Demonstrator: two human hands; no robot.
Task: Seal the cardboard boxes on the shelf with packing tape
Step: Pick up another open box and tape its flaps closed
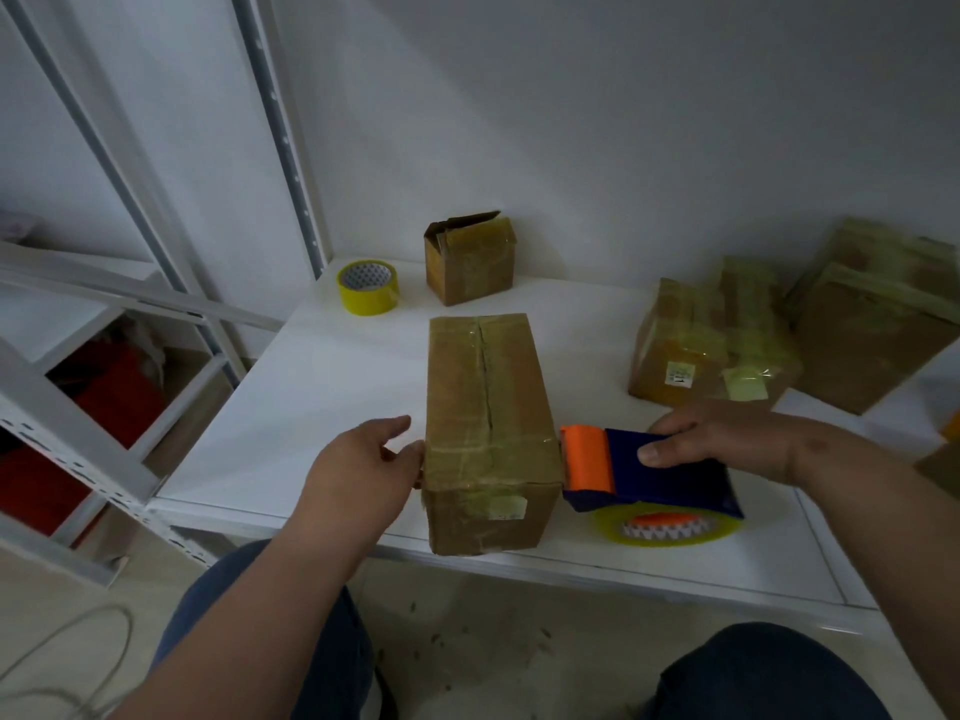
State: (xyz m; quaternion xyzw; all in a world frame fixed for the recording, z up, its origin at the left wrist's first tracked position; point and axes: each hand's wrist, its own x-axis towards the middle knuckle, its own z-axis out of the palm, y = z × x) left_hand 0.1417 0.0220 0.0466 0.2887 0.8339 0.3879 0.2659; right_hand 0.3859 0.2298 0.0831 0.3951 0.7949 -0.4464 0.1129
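Long box [485, 433] at centre of white shelf [322, 387], one end overhanging front edge. Left hand [358, 470] at 9 o'clock of box, fingers loosely straight, tips touching its side, gripping nothing. Right hand [727, 439] at 3 o'clock, curled round tape dispenser [649, 475], orange roller against box's right edge. Spare roll [368, 287] at 11 o'clock. Risk: with so light a brace, box likely to slide or tip off during pull, wrinkling tape.

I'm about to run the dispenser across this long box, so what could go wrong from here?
The long box overhangs the shelf edge, and only the left hand steadies it, so a push from the tape dispenser might slide it sideways. Old tape already crosses that end, so new tape may wrinkle.
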